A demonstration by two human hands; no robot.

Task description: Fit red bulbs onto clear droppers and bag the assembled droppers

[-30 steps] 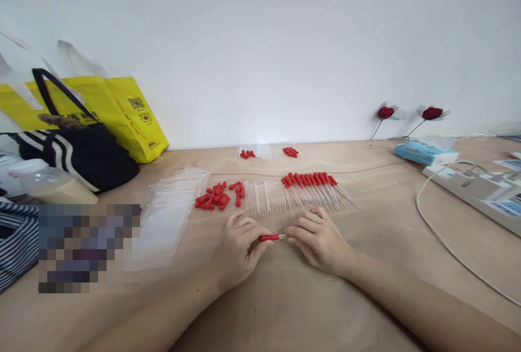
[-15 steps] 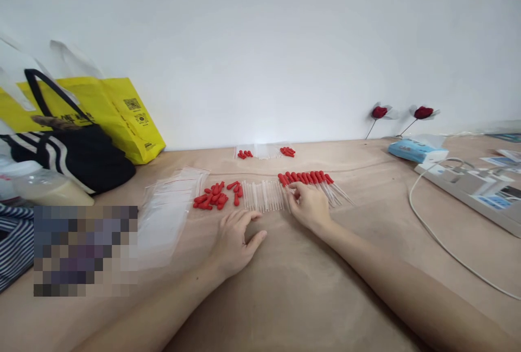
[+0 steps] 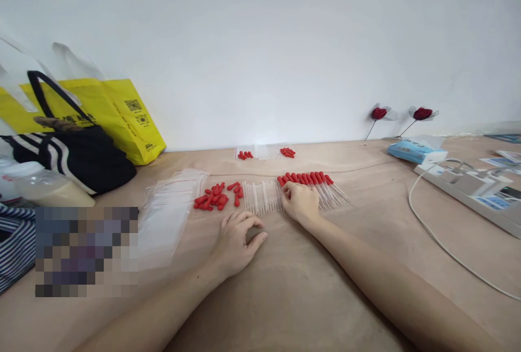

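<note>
My right hand (image 3: 300,201) is closed, its bent fingers at the left end of a fanned row of droppers (image 3: 312,178). These have red rubber bulbs and thin clear tubes. What the fingertips hold, if anything, is hidden by the hand. Just left of them lies a row of bare clear tubes (image 3: 261,198), side by side. My left hand (image 3: 239,240) rests on the table in front of the tubes, thumb apart and fingers loosely curved, holding nothing. Loose red bulbs (image 3: 211,197) lie in a pile beyond it to the left.
Clear zip bags (image 3: 165,216) lie left of the bulbs. Against the wall is a filled bag (image 3: 264,151) with red bulbs. A yellow bag (image 3: 134,129), black bag (image 3: 93,156) and bottle (image 3: 52,186) stand left. Tissues (image 3: 415,152), a power strip (image 3: 472,200) and its cable are right.
My right hand has shifted a little to the left along the dropper row, toward the bare tubes. My left hand stays where it was.
</note>
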